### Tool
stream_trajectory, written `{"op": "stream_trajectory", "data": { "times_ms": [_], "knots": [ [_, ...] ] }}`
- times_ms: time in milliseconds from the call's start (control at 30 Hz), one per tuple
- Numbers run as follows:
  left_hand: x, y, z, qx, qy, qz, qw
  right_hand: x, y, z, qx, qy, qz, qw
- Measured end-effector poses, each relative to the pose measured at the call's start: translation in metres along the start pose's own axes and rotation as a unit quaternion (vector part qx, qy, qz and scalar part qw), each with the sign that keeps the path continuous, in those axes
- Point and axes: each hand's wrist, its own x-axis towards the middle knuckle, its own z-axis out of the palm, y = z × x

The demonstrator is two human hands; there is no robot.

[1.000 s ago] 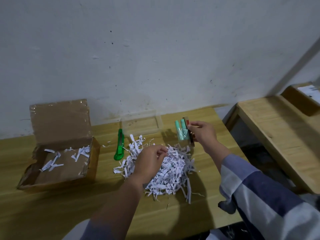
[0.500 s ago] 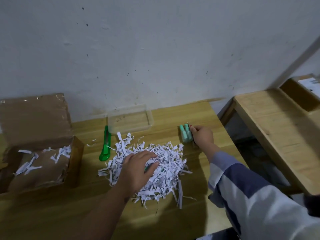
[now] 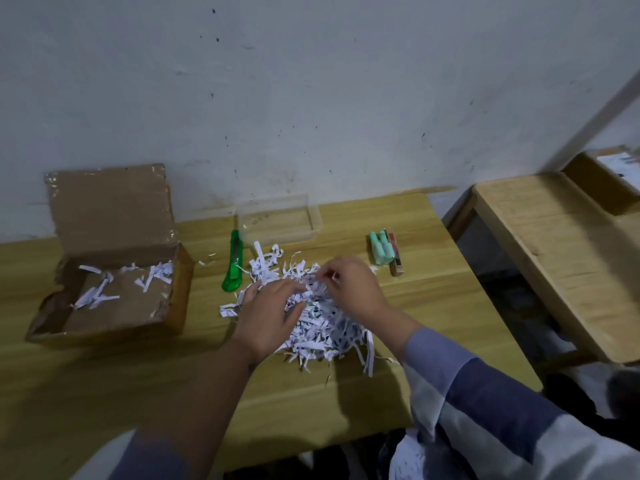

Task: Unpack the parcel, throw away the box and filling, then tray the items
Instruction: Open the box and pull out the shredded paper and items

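- Both hands dig into the shredded paper heaped mid-worktop.
- Left hand: fingers spread, pressing on the pile.
- Right hand: fingers pinch a few strips.
- Mint tubes lie beyond, apart from both hands.
- Open box sits left.

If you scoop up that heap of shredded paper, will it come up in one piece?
Probably not. The shredded paper is a loose pile of thin separate strips, so it likely weighs little and sheds bits; stray strips already lie on the table. Strips look limp, so both hands, left hand and right hand, likely must cup it.
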Motion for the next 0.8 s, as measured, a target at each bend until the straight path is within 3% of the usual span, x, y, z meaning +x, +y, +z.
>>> {"op": "stream_trajectory", "data": {
  "times_ms": [133, 300, 433, 533, 800],
  "knots": [
    [-0.009, -0.007, -0.002, 0.035, -0.051, -0.046, 0.997, -0.011, -0.012, 0.014, -0.022, -0.085, -0.038, 0.995],
    [-0.017, -0.019, -0.004, 0.053, -0.108, -0.072, 0.990, -0.011, -0.003, 0.013, -0.130, -0.117, -0.002, 0.985],
    [-0.020, -0.017, -0.002, 0.047, -0.123, -0.069, 0.989, -0.007, -0.015, 0.017, -0.225, -0.173, -0.017, 0.959],
    [-0.021, -0.015, -0.002, 0.052, -0.135, -0.068, 0.987, -0.004, -0.023, 0.025, -0.274, -0.165, -0.032, 0.947],
    [-0.020, -0.014, -0.006, 0.056, -0.153, -0.071, 0.984, 0.009, -0.017, -0.004, -0.146, -0.100, 0.075, 0.981]
  ]
}}
